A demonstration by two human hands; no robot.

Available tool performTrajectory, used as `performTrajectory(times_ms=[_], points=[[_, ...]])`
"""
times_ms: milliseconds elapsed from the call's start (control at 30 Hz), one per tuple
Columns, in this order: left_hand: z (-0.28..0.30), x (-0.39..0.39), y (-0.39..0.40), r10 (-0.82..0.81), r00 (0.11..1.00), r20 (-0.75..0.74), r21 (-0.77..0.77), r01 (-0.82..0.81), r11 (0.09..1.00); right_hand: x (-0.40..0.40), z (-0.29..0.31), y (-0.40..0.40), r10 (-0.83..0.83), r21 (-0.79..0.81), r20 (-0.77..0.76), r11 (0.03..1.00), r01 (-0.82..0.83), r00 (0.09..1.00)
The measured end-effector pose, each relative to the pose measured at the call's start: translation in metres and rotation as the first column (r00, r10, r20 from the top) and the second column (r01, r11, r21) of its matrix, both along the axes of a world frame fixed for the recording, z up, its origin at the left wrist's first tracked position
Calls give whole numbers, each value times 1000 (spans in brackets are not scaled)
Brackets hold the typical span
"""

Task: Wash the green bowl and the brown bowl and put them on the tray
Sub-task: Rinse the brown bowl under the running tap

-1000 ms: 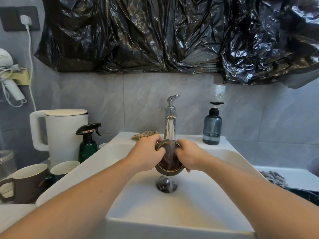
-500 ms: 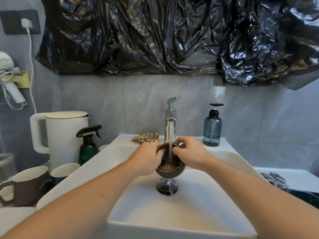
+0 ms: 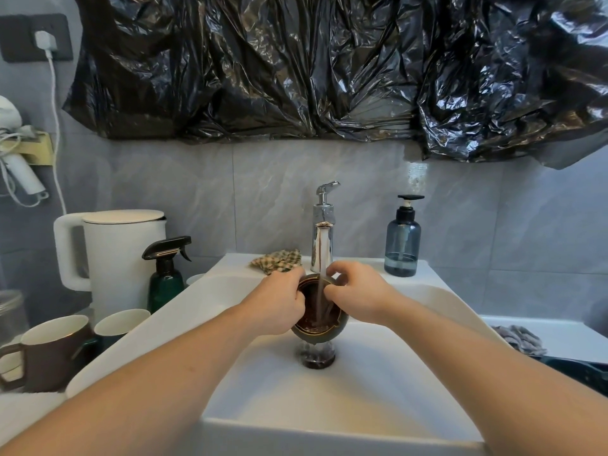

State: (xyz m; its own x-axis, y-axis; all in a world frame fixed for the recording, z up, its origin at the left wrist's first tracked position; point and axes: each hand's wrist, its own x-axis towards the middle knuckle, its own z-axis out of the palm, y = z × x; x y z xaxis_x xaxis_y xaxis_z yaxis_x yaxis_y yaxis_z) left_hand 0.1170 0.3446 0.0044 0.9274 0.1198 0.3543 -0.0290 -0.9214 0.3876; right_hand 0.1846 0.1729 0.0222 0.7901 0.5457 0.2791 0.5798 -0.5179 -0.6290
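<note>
A: Start with the big picture. What's different from a second ago?

B: The white sink (image 3: 329, 399) and the running faucet (image 3: 324, 225) look the same, with water coming down in a thin stream. The change is in the bowl. A second ago it was tipped on edge with its opening turned towards the camera; now it sits nearly level under the stream, opening up.

A: Which bowl?

B: The green bowl (image 3: 320, 335), judging by its grey-green outside and dark brown inside. It's held above the drain (image 3: 316, 357), clear of the basin floor.

A: And the hands?

B: The left hand (image 3: 279, 302) is curled round the bowl's left rim. The right hand (image 3: 355, 296) grips the right rim, and its fingers (image 3: 332, 292) have shifted over the edge into the bowl.

A: Meaning?

B: Probably rinsing the inside, so washing is underway. I can't make out a brown bowl or a tray for certain.
</note>
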Motion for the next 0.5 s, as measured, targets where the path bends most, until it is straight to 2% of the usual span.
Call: performTrajectory(times_ms=[133,500], points=[[1,1,-3,-1,1000,-3,30,1,1000,-2,0,-1,-11,-22,22,1000,12,1000],[0,0,-3,-12,999,44,-3,12,1000,-4,2,-3,-16,-87,47,996,20,999]])
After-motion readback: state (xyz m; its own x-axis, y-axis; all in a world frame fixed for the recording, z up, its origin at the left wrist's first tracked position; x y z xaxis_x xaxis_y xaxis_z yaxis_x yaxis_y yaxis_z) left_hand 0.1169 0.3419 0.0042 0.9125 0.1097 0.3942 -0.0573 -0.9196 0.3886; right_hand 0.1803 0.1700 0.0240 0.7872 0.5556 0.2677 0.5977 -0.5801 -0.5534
